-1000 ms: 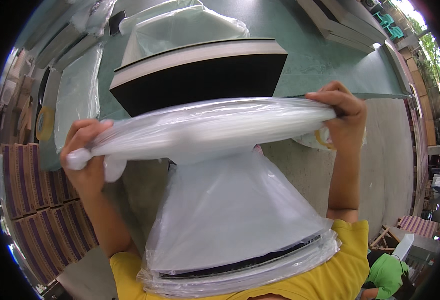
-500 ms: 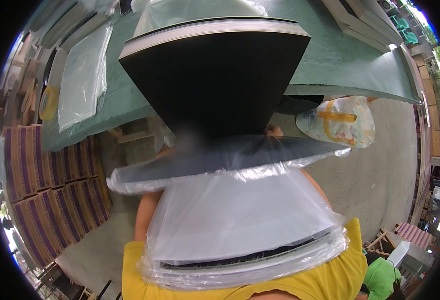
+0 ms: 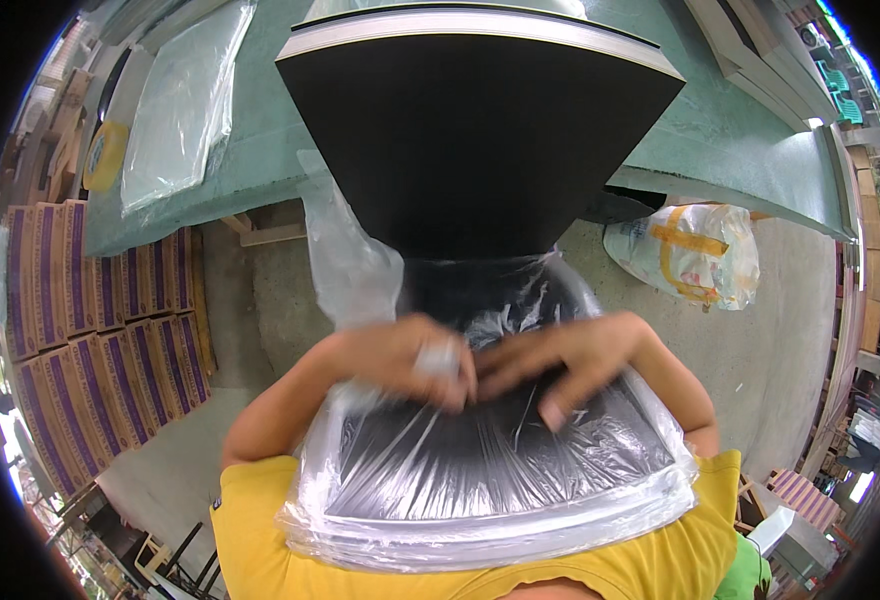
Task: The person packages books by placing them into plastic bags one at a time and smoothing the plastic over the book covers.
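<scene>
Looked mid-bagging: left hand point(image 3: 400, 362) & right hand point(image 3: 570, 368) pinched clear bag point(image 3: 480, 470) over black board point(image 3: 480, 150) against chest, prob needing film pulled further up next

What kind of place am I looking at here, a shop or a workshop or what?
Likely a packing workshop or small warehouse: rows of stacked cartons on the concrete floor, a green worktable with plastic bags, and both hands working clear wrap over a black panel.
</scene>
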Action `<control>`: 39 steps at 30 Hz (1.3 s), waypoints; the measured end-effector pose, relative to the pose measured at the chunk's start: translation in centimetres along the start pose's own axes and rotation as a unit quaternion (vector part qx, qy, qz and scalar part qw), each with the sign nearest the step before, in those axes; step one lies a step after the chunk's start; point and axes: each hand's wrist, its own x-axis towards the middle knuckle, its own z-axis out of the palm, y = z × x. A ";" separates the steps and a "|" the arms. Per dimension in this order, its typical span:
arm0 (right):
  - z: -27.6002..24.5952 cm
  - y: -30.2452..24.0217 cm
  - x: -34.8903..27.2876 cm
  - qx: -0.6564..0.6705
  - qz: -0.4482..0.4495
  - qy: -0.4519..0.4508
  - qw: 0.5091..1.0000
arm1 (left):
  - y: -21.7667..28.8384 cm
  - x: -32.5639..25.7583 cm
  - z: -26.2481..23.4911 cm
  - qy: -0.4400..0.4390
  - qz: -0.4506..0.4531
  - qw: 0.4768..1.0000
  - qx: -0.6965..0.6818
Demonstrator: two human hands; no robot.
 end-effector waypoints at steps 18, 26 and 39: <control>-3.6 -3.3 1.9 0.014 -0.007 0.494 0.869 | 8.2 -0.5 -5.0 0.558 0.182 0.809 0.025; -3.1 -2.4 0.4 0.026 0.007 0.545 0.838 | 5.9 0.5 -2.9 0.524 0.127 0.827 0.158; -3.4 -2.9 2.4 0.269 -0.088 0.512 0.811 | 7.5 3.3 -0.9 0.477 0.191 0.826 0.233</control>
